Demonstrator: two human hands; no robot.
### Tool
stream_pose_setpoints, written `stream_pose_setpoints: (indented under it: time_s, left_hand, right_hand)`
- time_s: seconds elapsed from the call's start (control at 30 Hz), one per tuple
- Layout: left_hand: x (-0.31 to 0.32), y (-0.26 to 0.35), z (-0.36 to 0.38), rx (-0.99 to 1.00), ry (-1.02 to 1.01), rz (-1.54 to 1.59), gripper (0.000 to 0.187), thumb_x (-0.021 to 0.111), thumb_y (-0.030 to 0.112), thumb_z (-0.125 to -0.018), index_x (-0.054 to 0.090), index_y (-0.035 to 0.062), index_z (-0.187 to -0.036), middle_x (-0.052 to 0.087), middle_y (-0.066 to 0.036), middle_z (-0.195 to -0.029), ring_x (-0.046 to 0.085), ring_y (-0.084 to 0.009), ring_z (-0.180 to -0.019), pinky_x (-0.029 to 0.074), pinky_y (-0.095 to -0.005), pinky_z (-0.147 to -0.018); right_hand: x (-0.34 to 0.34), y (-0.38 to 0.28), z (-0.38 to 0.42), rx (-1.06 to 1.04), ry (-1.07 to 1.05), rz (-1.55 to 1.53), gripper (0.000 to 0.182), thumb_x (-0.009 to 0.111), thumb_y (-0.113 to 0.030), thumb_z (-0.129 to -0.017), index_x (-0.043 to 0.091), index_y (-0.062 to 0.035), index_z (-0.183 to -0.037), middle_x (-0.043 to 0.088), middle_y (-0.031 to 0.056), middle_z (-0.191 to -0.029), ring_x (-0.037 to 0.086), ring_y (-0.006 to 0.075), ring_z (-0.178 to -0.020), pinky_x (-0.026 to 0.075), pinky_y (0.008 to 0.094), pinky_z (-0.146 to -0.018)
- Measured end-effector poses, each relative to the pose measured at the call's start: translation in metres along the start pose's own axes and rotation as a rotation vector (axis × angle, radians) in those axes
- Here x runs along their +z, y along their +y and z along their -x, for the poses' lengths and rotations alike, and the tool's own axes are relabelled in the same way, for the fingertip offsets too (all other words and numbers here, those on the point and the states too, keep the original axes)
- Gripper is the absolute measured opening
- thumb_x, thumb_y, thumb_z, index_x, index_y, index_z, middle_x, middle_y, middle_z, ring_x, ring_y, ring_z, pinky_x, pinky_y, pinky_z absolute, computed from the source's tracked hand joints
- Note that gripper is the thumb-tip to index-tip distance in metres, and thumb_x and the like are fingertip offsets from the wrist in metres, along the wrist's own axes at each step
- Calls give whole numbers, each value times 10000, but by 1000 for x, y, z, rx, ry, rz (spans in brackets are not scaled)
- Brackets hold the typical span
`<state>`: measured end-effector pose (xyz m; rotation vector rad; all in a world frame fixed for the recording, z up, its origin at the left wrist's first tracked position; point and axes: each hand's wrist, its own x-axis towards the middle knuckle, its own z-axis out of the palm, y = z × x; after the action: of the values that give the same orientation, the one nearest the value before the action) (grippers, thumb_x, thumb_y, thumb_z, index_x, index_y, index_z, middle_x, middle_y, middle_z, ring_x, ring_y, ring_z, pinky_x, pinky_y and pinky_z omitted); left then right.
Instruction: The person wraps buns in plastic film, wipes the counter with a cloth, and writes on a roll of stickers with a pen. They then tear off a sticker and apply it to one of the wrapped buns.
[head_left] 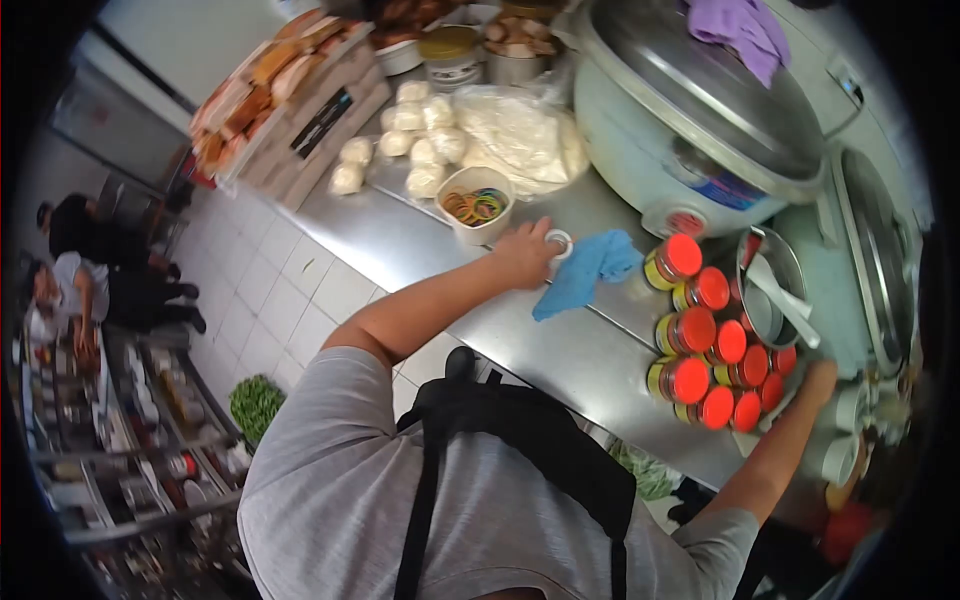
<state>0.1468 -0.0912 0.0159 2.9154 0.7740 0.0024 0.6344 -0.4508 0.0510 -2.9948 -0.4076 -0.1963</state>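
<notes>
Blue cloth [592, 270] is lying on the steel bench [560, 365], just beside the left hand [525, 257], which is curling around a small white round object [559, 240] near a tub [478, 233] of coloured rubber bands [474, 206]. Well apart from it, the right hand [821, 377] is stretching out beyond the red-lidded jars [688, 380], its grip too unclear to tell. Beside those jars, a metal pot [763, 318] is holding a white utensil [786, 302].

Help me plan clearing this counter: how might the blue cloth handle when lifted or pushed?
The blue cloth would probably be floppy, since it lies in creased folds. It looks thin, so likely light. Pushed across the smooth metal counter, it would probably bunch up and slide.
</notes>
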Motion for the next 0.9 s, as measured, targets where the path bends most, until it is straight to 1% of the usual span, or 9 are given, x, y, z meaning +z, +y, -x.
stream_pose_setpoints:
  time_s: [0.07, 0.27, 0.37, 0.43, 0.5, 0.6, 0.7, 0.8, 0.9]
  left_hand:
    - [10, -1, 7, -26, 158, 122, 437, 638, 242, -656, 499, 145, -1059, 330, -197, -1187, 451, -335, -982, 413, -384, -784]
    - [-29, -17, 39, 148, 693, 498, 298, 610, 143, -660, 530, 84, -941, 468, -161, -1025, 490, -314, -880, 400, -382, -769]
    - [-49, -82, 58, -194, 1004, 419, 292, 598, 97, -660, 522, 50, -938, 489, -146, -979, 475, -322, -879, 390, -395, -771]
    - [-35, -150, 67, -572, 1005, 113, 378, 585, 148, -696, 475, 42, -1042, 458, -166, -1075, 435, -346, -973, 369, -411, -814]
    - [-21, -201, 78, -979, 780, -23, 523, 532, 286, -756, 372, 46, -1192, 349, -194, -1231, 328, -386, -1116, 307, -462, -890]
    - [-18, -225, 87, -1170, 333, -1, 633, 453, 412, -784, 276, 51, -1272, 214, -193, -1329, 213, -393, -1202, 228, -518, -935]
    - [-22, -225, 63, -922, 362, -149, 574, 454, 427, -775, 333, 142, -1259, 179, -173, -1344, 156, -391, -1225, 198, -546, -934]
    - [-21, -225, 40, -756, 361, -189, 470, 488, 382, -757, 432, 212, -1191, 221, -180, -1319, 182, -387, -1210, 217, -539, -920]
    - [-23, -247, 27, -787, 387, -201, 382, 524, 308, -729, 519, 242, -1105, 260, -186, -1291, 218, -384, -1188, 234, -522, -907]
  right_hand:
    - [-30, -1, 17, -110, -106, -85, 283, 462, -211, -746, 546, 27, -874, 554, 240, -930, 537, 383, -870, 423, 449, -718]
    - [-29, -46, 29, 109, -27, 165, 310, 460, -235, -763, 526, 4, -950, 556, 211, -982, 540, 357, -906, 428, 431, -752]
    - [-14, -34, 22, 206, 58, 109, 337, 465, -238, -758, 511, -6, -998, 553, 203, -1005, 542, 348, -916, 431, 431, -760]
    - [-11, -30, 14, 228, 93, 70, 339, 470, -229, -751, 510, -4, -1002, 555, 203, -1003, 545, 344, -917, 433, 431, -761]
    - [-7, -20, 11, 197, 91, 64, 328, 475, -212, -744, 519, 7, -985, 560, 205, -990, 546, 341, -918, 435, 429, -763]
    - [29, 42, -55, 266, 45, -23, 307, 483, -194, -733, 536, 21, -945, 564, 213, -969, 548, 346, -903, 433, 432, -765]
    - [22, 77, -82, -184, 22, 469, 327, 444, -211, -728, 555, 26, -923, 567, 213, -952, 537, 377, -878, 422, 435, -759]
    - [-35, 19, -29, 220, 318, 31, 321, 493, -249, -759, 561, 15, -928, 578, 209, -927, 555, 360, -845, 436, 420, -735]
    - [-85, -9, 14, 327, 460, -74, 368, 497, -303, -771, 561, 11, -953, 586, 192, -919, 564, 336, -838, 438, 404, -724]
